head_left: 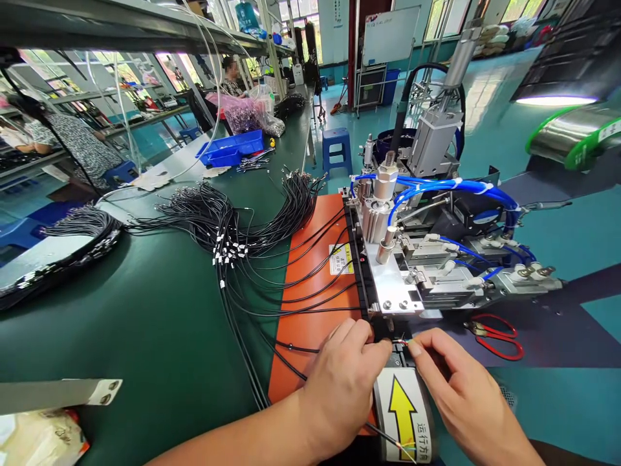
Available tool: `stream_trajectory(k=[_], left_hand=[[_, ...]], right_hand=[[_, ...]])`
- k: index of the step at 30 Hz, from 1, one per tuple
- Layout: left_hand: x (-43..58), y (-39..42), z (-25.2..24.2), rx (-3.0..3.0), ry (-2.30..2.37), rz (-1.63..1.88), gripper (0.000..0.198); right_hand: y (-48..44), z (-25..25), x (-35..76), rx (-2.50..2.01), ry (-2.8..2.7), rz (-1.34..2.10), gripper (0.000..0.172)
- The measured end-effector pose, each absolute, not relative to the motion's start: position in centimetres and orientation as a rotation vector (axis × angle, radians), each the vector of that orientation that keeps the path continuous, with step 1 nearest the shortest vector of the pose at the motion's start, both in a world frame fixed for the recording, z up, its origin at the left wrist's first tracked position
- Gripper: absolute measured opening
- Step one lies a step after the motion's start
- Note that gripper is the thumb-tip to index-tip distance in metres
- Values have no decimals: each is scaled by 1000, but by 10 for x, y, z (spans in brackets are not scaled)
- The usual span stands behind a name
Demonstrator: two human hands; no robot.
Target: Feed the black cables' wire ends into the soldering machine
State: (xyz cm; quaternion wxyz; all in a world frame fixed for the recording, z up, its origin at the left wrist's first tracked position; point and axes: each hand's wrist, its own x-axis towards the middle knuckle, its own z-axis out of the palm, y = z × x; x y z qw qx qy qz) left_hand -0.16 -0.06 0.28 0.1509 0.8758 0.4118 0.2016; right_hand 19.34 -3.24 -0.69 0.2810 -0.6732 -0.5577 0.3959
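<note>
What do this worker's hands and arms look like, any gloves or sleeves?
No gloves: the left hand and right hand are both bare, with short plain nails. No rings, watch or wristband show. The forearms are bare, no sleeve in view.

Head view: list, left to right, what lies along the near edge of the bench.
Plastic packet → left hand → yellow arrow label → right hand.

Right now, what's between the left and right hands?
Head view: thin coloured wire ends span the gap from left hand to right hand, above the yellow arrow label.
</note>
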Motion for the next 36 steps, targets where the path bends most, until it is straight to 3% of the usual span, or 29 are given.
stream_trajectory(k=[7,13,19,36], left_hand=[[-2,0,2,2509,1189,562,27],[-2,-2,0,2509,1192,558,27],[-2,-1,1,2515,1186,581,28],[-4,-2,10,2579,1218,651,24]], right_hand=[[-32,-17,200,-1787,-1566,978,32],[-34,-25,204,-1639,-1658,638,22],[-33,-23,200,-1545,-1687,619,16],[-17,-18,201,-1755,-1437,1127,35]])
